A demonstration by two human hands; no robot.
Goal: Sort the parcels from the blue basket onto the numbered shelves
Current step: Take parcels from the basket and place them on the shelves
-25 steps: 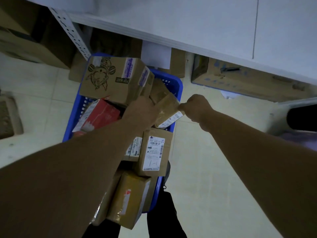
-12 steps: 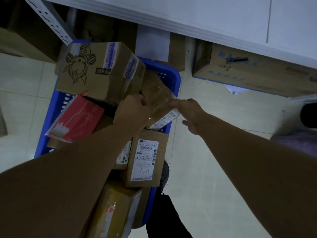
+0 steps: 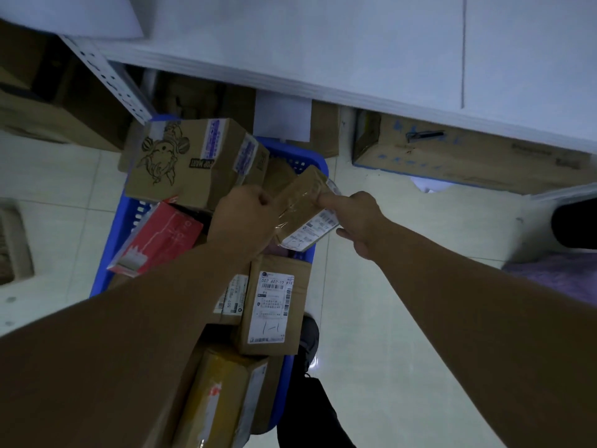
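The basket (image 3: pixel 318 163) stands on the floor before the shelf (image 3: pixel 323 59), piled with parcels. A large carton (image 3: pixel 193 163) lies at its far end, a flat box (image 3: pixel 161 240) along its left side, a labelled parcel (image 3: pixel 274 305) near right. Above the middle, the left hand (image 3: pixel 245 218) grips a small parcel (image 3: pixel 300 205); the right hand (image 3: pixel 358 215) touches its right edge. A long carton (image 3: pixel 468 160) lies under the shelf, right of the basket

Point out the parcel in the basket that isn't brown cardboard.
The red box at the left edge of the blue basket, beside the cartoon-printed carton; the rest are brown.
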